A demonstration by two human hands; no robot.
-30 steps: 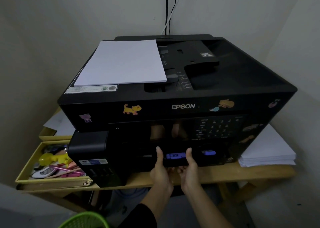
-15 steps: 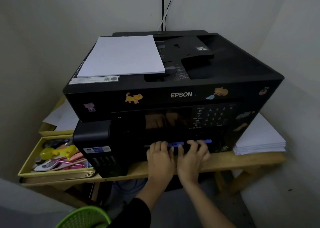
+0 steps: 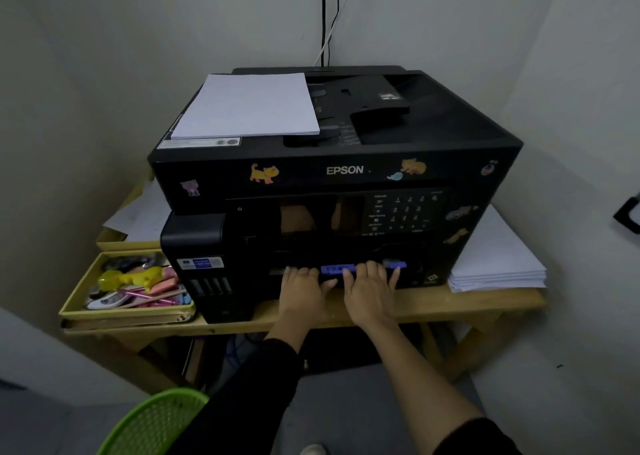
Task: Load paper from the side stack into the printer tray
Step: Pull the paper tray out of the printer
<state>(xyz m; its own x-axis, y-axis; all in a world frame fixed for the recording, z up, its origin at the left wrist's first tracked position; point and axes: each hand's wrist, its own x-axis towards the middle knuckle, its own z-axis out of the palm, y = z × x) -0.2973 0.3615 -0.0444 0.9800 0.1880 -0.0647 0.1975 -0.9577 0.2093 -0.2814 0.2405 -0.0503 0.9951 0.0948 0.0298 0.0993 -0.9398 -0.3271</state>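
Note:
A black Epson printer (image 3: 346, 170) stands on a wooden table (image 3: 485, 304). Its paper tray front (image 3: 337, 269), marked by blue labels, sits low on the printer's face. My left hand (image 3: 302, 290) and my right hand (image 3: 370, 290) lie palm-down side by side against that tray front, fingers spread and pointing at the printer. Neither hand holds anything. A white paper stack (image 3: 498, 264) rests on the table to the right of the printer. Another white paper stack (image 3: 246, 106) lies on the printer's lid.
A yellow tray (image 3: 128, 314) of pens and small items sits left of the printer, with loose sheets (image 3: 140, 214) behind it. A green mesh basket (image 3: 156, 420) stands on the floor at lower left. Cables (image 3: 323, 15) run up the wall behind. Walls close in on both sides.
My hands turned from thumbs-up below the tray to palms flat on its front, and have spread slightly apart. The tray front now looks flush with the printer.

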